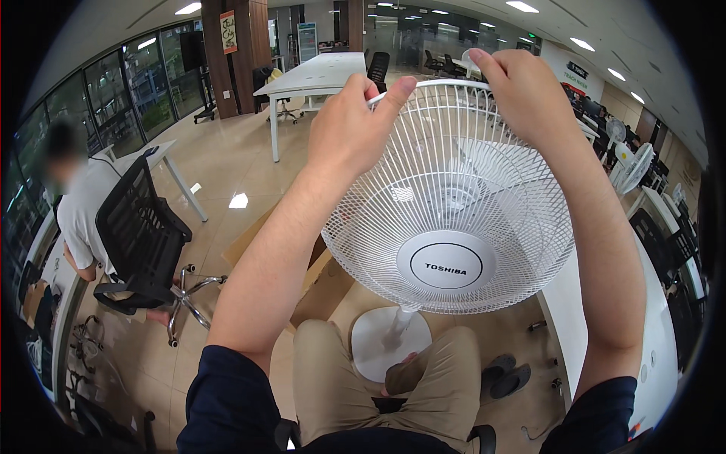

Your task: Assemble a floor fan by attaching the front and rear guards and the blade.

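A white standing fan is in front of me, its wire grille (pixel 355 234) tilted up toward me. A round plastic badge (pixel 447 262) sits at the centre of the grille, and the fan blades show dimly through the wires. My left hand (pixel 354 125) is closed on the top left of the grille's rim, its thumb lying along the edge. At the top right, my right hand (pixel 525 94) grips the same rim with curled fingers. Below the grille, a short pole (pixel 399 325) leads down to the round white base (pixel 370 354) on the floor between my legs.
An open cardboard box (pixel 325 287) stands behind the fan to the left. A white desk (pixel 643 333) runs along my right. Dark slippers (pixel 508 380) lie on the floor. At left, a person (pixel 87 208) sits by a black office chair (pixel 140 227). Other fans (pixel 634 168) stand far right.
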The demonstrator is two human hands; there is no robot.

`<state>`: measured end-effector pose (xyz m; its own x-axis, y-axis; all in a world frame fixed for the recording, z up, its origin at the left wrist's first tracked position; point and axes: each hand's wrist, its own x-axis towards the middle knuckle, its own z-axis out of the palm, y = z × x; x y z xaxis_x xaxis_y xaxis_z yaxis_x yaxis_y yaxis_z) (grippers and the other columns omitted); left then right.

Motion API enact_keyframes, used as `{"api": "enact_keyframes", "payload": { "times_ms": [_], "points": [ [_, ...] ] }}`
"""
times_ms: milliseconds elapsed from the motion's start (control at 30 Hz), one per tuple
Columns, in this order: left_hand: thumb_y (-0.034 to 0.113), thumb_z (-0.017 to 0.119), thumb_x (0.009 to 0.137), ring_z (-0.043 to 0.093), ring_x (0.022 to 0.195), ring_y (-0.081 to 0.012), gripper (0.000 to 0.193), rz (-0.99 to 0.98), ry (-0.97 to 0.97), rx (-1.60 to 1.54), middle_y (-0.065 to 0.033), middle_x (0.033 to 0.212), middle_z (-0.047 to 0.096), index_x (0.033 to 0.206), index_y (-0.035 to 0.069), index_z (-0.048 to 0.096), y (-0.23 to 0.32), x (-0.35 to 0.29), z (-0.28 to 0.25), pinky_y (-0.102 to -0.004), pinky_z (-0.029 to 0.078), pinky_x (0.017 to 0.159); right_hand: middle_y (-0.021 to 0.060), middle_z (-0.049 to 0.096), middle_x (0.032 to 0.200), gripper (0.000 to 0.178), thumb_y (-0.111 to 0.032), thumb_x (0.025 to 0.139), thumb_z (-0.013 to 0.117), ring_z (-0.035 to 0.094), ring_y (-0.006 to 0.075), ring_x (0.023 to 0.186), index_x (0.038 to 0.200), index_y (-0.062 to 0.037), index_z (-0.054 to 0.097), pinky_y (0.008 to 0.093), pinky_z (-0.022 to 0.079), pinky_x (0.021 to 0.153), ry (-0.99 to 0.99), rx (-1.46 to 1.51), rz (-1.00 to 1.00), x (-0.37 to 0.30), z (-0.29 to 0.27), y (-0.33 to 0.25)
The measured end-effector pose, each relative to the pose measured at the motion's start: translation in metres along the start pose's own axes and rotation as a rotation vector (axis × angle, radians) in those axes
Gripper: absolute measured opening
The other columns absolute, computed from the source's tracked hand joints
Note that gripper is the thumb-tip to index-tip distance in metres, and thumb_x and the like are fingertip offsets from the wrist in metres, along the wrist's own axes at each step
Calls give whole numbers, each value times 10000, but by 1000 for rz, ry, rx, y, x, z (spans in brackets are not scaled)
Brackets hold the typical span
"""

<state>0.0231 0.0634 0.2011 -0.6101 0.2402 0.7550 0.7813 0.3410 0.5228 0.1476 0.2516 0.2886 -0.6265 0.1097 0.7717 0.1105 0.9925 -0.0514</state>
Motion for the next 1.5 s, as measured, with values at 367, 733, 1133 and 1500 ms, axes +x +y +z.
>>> {"api": "enact_keyframes", "payload": {
  "times_ms": [367, 733, 1133, 1500],
  "points": [
    [405, 418, 1113, 532, 1304, -223, 513, -23, 264, -446, -153, 1398, 563, 1430, 5, 470, -63, -83, 30, -366, 405, 1107, 133, 656, 644, 565, -524, 984, 590, 679, 295, 640, 721, -31, 679, 431, 542, 668, -135, 55, -193, 3, -6, -13],
    [591, 473, 1049, 359, 1484, -284, 763, -893, 67, -1307, -77, 1641, 326, 1608, 136, 222, -79, -354, 194, -536, 365, 1162, 138, 742, 791, 598, -554, 1014, 521, 752, 300, 780, 863, -34, 774, 441, 596, 784, -222, -166, -121, 7, -8, -43],
    [628, 651, 930, 590, 1243, -260, 897, -692, -27, -1251, -108, 1452, 514, 1531, 88, 262, -103, -367, 221, -467, 554, 941, 193, 724, 771, 724, -599, 1023, 476, 741, 325, 778, 812, 39, 746, 456, 578, 791, -392, 22, 65, 26, -1, -36],
    [536, 697, 942, 457, 1391, -295, 905, -731, 67, -1413, -113, 1561, 394, 1575, 120, 202, -83, -359, 213, -535, 421, 1119, 213, 711, 760, 668, -489, 1075, 452, 736, 337, 761, 831, 66, 733, 442, 588, 790, -327, -30, 59, 30, 9, -38]
  ]
}}
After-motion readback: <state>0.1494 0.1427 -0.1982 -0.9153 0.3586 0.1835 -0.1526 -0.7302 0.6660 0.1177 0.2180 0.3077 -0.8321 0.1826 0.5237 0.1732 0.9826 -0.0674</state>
